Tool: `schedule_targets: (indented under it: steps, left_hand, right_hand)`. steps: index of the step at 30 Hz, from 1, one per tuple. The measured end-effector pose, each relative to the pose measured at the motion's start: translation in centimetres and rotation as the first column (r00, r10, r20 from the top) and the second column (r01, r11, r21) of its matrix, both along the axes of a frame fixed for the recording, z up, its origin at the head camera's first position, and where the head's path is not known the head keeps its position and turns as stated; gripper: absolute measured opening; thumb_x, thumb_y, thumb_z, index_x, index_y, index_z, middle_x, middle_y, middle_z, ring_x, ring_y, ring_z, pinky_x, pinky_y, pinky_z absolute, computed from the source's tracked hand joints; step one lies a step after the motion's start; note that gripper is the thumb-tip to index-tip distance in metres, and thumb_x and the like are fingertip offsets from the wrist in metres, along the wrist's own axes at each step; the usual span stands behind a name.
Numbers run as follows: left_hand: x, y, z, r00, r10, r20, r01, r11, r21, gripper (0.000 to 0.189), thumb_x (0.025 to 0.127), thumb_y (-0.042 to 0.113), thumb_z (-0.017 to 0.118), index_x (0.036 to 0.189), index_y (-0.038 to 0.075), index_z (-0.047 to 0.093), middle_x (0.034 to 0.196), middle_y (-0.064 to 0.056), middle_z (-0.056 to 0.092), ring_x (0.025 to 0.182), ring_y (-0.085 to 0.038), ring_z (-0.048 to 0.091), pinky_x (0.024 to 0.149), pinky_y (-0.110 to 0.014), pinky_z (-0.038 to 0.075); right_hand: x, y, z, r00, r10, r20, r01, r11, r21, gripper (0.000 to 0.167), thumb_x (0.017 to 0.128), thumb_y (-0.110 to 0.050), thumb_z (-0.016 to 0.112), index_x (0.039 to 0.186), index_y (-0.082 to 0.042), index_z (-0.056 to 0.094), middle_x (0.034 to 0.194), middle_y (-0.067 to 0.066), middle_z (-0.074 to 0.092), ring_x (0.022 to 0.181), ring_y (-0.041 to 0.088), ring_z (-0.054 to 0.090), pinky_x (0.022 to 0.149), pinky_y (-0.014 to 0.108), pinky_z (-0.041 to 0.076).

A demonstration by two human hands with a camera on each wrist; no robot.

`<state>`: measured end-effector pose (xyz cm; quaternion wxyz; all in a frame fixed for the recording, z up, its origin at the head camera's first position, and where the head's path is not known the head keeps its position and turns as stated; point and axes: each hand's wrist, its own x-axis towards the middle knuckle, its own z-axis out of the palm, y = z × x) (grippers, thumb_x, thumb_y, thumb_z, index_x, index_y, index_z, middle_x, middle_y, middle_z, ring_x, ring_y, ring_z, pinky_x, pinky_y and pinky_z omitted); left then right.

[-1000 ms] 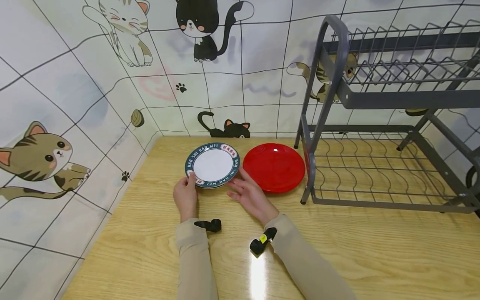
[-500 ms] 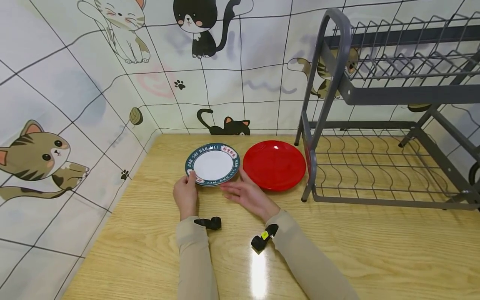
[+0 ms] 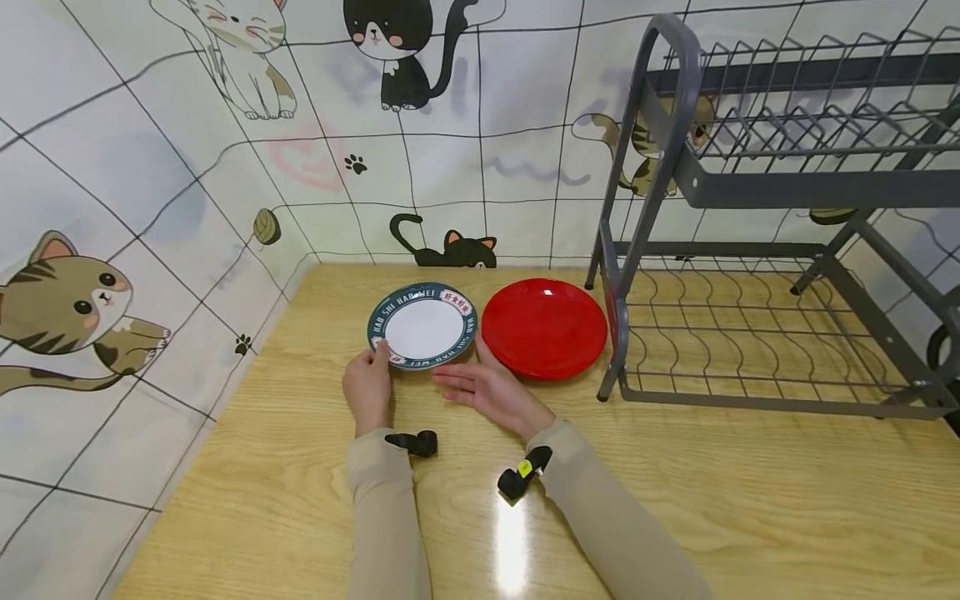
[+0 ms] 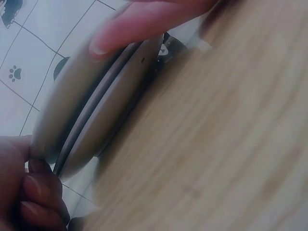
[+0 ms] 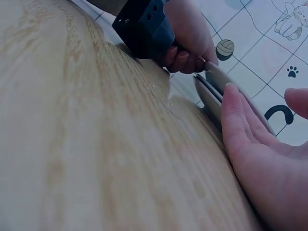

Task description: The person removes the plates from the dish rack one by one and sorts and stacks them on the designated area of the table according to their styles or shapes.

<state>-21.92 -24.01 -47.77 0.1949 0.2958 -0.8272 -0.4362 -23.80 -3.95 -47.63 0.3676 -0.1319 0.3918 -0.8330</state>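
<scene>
A white plate [image 3: 424, 327] with a dark teal lettered rim is at the back left in the head view. My left hand [image 3: 367, 387] grips its near left edge, thumb on top and the other fingers curled underneath. At the near right edge lies my right hand [image 3: 498, 392], its fingers [image 5: 233, 115] straight against the plate's edge and underside, the thumb apart from it. Both wrist views show a second plate [image 4: 113, 118] just below, with a narrow dark gap between; the head view hides it. A red plate [image 3: 543, 327] lies beside my right hand.
To the right stands a grey two-tier metal dish rack [image 3: 757, 408], its left leg close to the red plate. The wooden table [image 3: 750, 508] meets a cat-patterned wall [image 3: 517, 108] at the back and another on the left.
My right fingers have slid slightly left along the near edge of the teal-rimmed plate. My left hand keeps its grip, and the head view has shifted a little.
</scene>
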Motion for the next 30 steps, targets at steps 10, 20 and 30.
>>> schedule_targets:
  steps: [10,20,30]
  left_hand:
    - [0.10,-0.19,0.50,0.998,0.006,0.069,-0.005,1.000,-0.013,0.045,0.090,0.043,0.046,0.063,0.007,0.047,0.058,-0.006,0.041,0.059,-0.024,0.041,0.051,-0.031,0.028]
    - [-0.03,0.02,0.43,0.993,0.007,0.116,-0.005,1.000,-0.014,0.049,0.090,0.047,0.041,0.067,0.007,0.053,0.062,-0.008,0.046,0.062,-0.025,0.043,0.053,-0.031,0.029]
    - [0.15,-0.36,0.90,0.972,-0.087,0.216,0.066,0.993,0.102,0.043,0.094,0.037,0.028,0.078,0.006,0.053,0.050,-0.006,0.049,0.042,-0.022,0.047,0.043,-0.030,0.036]
  right_hand:
    - [-0.04,-0.08,0.21,0.999,0.017,-0.035,-0.016,1.000,0.023,0.067,0.097,-0.008,0.032,0.140,-0.035,-0.013,0.133,0.026,0.037,0.121,0.038,0.038,0.097,0.047,0.031]
    - [-0.29,0.40,0.17,0.999,0.035,-0.021,-0.034,0.999,0.030,0.068,0.097,-0.009,0.031,0.140,-0.034,-0.014,0.134,0.025,0.036,0.122,0.037,0.036,0.097,0.046,0.031]
    - [-0.52,0.56,-0.11,0.999,0.037,-0.010,-0.037,0.999,0.025,0.066,0.097,-0.010,0.032,0.140,-0.033,-0.012,0.132,0.024,0.039,0.120,0.036,0.039,0.096,0.046,0.034]
